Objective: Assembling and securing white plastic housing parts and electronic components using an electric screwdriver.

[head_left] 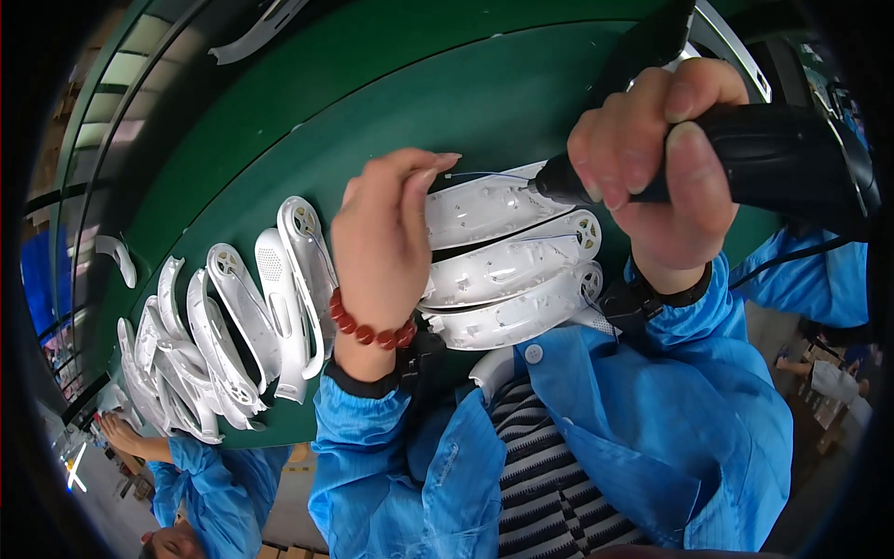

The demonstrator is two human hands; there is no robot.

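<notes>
Factory assembly workshop: green worktable, white plastic shells, black power driver, blue-coated co-worker.

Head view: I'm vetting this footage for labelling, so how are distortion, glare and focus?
In the head view, fisheye bending curves lines toward the rim, and the corners fall to black; in the head view, the white shells show small bright glints, while the black handheld tool loses detail in darkness; also in the head view, the left hand and right hand look fairly sharp.
</notes>
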